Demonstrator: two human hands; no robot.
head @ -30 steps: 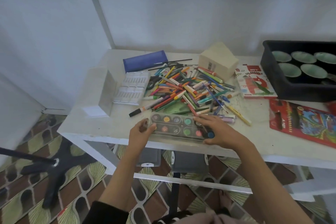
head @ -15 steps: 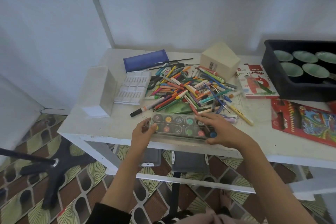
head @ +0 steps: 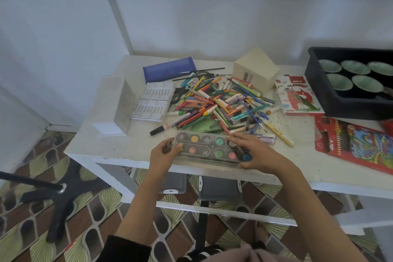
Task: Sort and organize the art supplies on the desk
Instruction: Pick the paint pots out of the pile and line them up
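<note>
Your left hand [head: 164, 151] grips the left end of the watercolour set [head: 204, 148], fingers curled round its short edge and thumb on the lid. Your right hand [head: 254, 151] lies over the right end, fingers spread across the clear lid and thumb hooked against the near edge, so the case is clasped between both hands. The set lies flat on the white surface [head: 131, 147], close to its front edge, with its long side running left to right.

Just behind the set sits a loose pile of crayons, markers and pencils [head: 221, 106]; its nearest pieces touch or almost touch the case's far edge. A black-capped marker [head: 168, 127] sticks out of the pile towards the left. Behind your left hand are a white paint tray [head: 154, 102] and a white box [head: 114, 104]; a blue pencil case [head: 170, 69] lies further back. A cream house-shaped box [head: 255, 70] stands behind the pile. To the right are an oil pastels box [head: 297, 98], a black tray [head: 340, 104] holding green bowls, and a red pencil pack [head: 357, 144].
</note>
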